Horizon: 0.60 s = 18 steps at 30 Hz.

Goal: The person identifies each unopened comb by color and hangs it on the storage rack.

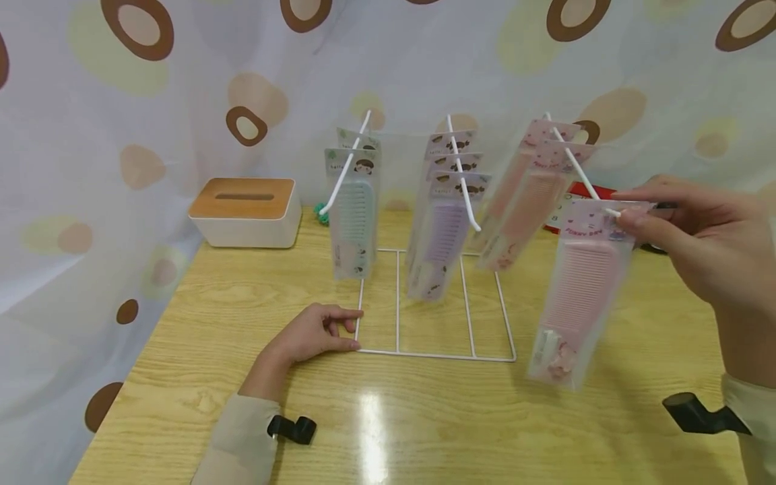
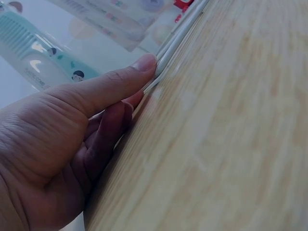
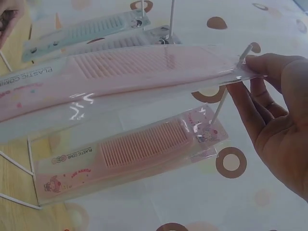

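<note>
My right hand [image 1: 709, 236] pinches the header of a packaged pink comb [image 1: 585, 276] between thumb and fingers. In the right wrist view the upturned tip of a white hook [image 3: 246, 52] pokes through that header. Farther back on the same hook hang more packaged pink combs [image 3: 144, 147]. My left hand [image 1: 315, 330] holds the front left corner of the white wire rack [image 1: 433, 354], thumb on the wire [image 2: 166, 60]. Packaged purple combs [image 1: 447, 232] hang from the middle hook, and packaged green combs [image 1: 354, 212] from the left one.
A white tissue box [image 1: 248, 229] with a wooden lid stands at the back left of the wooden table [image 1: 339, 417]. Behind the pink combs lies a red-edged calendar-like item [image 1: 560, 212], partly covered. A patterned cloth [image 1: 194, 101] hangs along the back.
</note>
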Each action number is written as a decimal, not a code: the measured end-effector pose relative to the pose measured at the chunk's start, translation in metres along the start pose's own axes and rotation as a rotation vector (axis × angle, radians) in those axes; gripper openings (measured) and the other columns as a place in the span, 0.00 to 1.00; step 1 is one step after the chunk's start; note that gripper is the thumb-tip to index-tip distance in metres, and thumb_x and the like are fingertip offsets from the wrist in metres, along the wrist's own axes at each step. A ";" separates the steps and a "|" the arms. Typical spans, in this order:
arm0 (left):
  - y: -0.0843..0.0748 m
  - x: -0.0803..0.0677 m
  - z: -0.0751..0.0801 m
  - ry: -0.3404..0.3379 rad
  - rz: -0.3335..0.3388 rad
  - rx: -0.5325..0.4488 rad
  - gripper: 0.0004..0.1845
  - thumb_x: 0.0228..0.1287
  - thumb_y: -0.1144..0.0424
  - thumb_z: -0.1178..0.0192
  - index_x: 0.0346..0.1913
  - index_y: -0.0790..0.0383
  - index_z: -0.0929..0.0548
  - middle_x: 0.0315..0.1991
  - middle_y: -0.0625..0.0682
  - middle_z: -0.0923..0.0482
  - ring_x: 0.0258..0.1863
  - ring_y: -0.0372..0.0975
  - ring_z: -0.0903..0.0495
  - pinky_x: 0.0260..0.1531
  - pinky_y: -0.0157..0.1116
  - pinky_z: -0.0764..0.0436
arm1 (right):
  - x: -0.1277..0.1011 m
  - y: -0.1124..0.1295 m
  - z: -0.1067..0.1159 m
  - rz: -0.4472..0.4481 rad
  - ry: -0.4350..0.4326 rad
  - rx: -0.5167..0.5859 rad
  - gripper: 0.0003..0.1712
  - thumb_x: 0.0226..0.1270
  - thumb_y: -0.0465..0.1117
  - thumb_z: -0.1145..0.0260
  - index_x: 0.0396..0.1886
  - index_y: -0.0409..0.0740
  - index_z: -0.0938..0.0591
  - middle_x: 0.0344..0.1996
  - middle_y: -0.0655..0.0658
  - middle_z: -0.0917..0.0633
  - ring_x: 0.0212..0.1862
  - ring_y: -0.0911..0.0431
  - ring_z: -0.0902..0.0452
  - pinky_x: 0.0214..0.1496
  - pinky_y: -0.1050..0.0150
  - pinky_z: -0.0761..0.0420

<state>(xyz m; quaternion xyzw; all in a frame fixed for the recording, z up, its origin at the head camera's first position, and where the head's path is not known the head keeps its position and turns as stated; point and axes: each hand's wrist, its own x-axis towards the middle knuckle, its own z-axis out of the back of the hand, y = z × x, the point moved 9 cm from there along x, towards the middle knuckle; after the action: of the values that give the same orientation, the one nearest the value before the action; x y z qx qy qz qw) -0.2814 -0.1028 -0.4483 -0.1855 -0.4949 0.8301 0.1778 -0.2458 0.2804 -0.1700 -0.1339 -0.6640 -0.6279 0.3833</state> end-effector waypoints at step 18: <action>0.000 0.002 0.005 0.003 0.009 0.012 0.31 0.54 0.59 0.24 0.64 0.56 0.19 0.41 0.50 0.18 0.28 0.37 0.24 0.31 0.32 0.23 | 0.031 -0.045 0.028 -0.154 -0.100 -0.138 0.15 0.64 0.16 0.42 0.50 0.18 0.20 0.48 0.45 0.12 0.35 0.61 0.13 0.34 0.79 0.21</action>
<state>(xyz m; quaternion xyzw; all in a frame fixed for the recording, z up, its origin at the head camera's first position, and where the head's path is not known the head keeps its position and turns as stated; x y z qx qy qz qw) -0.2862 -0.1056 -0.4460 -0.1881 -0.4887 0.8336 0.1759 -0.3053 0.2889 -0.1796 -0.1398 -0.6457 -0.6923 0.2903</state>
